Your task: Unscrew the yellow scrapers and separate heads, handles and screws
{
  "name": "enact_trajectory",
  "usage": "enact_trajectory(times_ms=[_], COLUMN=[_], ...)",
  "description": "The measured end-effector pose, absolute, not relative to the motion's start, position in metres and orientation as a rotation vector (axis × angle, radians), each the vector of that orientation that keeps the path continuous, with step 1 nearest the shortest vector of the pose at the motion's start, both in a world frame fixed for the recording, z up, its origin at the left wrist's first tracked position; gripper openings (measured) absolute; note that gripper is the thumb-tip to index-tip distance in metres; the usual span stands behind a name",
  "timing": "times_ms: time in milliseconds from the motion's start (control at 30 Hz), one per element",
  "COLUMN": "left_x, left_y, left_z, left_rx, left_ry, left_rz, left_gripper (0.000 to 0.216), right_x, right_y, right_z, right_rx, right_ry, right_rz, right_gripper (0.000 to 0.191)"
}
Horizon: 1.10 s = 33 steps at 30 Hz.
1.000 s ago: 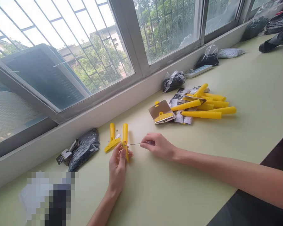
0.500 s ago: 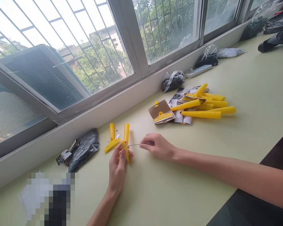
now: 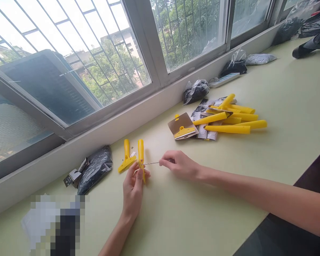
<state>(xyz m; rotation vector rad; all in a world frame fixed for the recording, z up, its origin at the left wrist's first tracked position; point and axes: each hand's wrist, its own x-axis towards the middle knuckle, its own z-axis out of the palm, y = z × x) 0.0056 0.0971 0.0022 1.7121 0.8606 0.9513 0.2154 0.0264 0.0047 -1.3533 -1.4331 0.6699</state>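
Observation:
My left hand (image 3: 133,190) grips a yellow plastic scraper (image 3: 141,156) near its head, handle pointing away from me. My right hand (image 3: 179,165) is closed on a thin screwdriver (image 3: 150,163). Its metal shaft lies level and its tip meets the scraper's head. A second yellow scraper (image 3: 126,158) lies flat on the pale green table (image 3: 192,213) just left of the held one, with tiny screws beside it.
A pile of yellow scraper handles (image 3: 233,119) and packaging cards (image 3: 182,126) lies to the right. Black plastic bags (image 3: 96,167) rest along the window ledge, another bag (image 3: 196,90) farther back. A blurred patch sits at the lower left.
Almost nothing has moved; the held scraper's handle tilted slightly right and then back while both hands stayed in place.

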Motion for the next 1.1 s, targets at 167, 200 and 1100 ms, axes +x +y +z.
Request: enact_trajectory(times_ms=[167,200,1100], left_x=[0.0067,0.0074,0.0109], left_y=[0.097,0.0969,0.0938], left_z=[0.0029,0.0034,0.005], left_rx=[1.707,1.696,1.74], left_ry=[0.898,0.892,0.873], left_rz=[0.976,0.991,1.007], left_gripper=[0.04,0.04,0.045], right_x=[0.2164,0.2158,0.2184], right_y=[0.0285,0.0286,0.0279], right_z=[0.0024,0.0019,0.0045], right_rx=[-1.275,-1.266,-1.334], right_ry=[-1.357,-1.345,-1.385], right_rz=[0.725,0.739,0.674], right_gripper=[0.011,0.01,0.024])
